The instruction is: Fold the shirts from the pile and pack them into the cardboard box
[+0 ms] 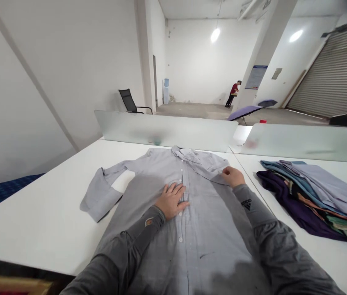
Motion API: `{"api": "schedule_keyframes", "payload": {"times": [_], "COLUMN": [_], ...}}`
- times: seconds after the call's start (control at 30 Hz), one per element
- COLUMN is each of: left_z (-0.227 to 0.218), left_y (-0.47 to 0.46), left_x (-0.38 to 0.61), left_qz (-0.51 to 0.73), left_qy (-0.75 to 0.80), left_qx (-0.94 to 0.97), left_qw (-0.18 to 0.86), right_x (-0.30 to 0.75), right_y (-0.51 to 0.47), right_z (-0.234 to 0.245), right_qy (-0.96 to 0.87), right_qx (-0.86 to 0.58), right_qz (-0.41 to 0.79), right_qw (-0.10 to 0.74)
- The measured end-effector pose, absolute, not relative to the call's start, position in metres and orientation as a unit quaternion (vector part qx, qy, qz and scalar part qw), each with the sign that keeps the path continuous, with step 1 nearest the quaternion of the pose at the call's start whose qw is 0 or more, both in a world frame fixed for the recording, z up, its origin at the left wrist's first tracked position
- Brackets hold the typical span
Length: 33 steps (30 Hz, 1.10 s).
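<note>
A grey button-up shirt [202, 221] lies front side up on the white table, its collar [188, 154] toward the glass divider. My left hand [171, 200] rests flat on the shirt's front, fingers spread beside the button line. At the shirt's right side, my right hand [233, 177] is closed in a pinch on the fabric near the shoulder, where the sleeve looks folded inward. The other sleeve [99, 196] is bent and stretches out over the table to the left. A small dark mark shows on the lower front.
To the right, a pile of folded clothes [318, 196] lies on the white table [35, 213]. Frosted glass dividers [164, 129] run along its back edge. Beyond them are a black chair [128, 100], a purple umbrella [243, 112] and a standing person [232, 94].
</note>
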<state>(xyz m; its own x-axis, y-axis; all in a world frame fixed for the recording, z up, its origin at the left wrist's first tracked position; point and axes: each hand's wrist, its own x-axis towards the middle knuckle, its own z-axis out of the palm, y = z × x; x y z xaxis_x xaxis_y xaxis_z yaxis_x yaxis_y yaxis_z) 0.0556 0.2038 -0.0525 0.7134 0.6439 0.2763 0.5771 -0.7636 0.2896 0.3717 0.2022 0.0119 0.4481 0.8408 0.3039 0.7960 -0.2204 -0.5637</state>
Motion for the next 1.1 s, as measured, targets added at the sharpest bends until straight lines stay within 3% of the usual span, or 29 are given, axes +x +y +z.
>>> {"api": "schedule_keyframes", "payload": {"times": [0.17, 0.23, 0.47, 0.77, 1.1], "left_z": [-0.052, -0.045, -0.01, 0.0, 0.038], "left_y": [0.225, 0.246, 0.323, 0.371, 0.337], "left_x": [0.056, 0.06, 0.113, 0.184, 0.099], "left_qz": [0.224, 0.222, 0.22, 0.186, 0.251], "left_qy": [0.372, 0.408, 0.433, 0.385, 0.404], "left_qx": [0.892, 0.879, 0.874, 0.9, 0.873], "left_qw": [0.124, 0.11, 0.001, -0.083, -0.107], "right_x": [0.323, 0.315, 0.322, 0.326, 0.335], "right_y": [0.187, 0.186, 0.186, 0.186, 0.191], "right_z": [-0.029, -0.034, -0.029, -0.032, -0.032], "right_qy": [-0.606, -0.601, -0.599, -0.588, -0.506], "right_qx": [-0.771, -0.774, -0.741, -0.773, -0.832], "right_qz": [-0.114, -0.145, -0.212, -0.113, -0.061], "right_qw": [0.156, 0.136, 0.215, 0.208, 0.22]}}
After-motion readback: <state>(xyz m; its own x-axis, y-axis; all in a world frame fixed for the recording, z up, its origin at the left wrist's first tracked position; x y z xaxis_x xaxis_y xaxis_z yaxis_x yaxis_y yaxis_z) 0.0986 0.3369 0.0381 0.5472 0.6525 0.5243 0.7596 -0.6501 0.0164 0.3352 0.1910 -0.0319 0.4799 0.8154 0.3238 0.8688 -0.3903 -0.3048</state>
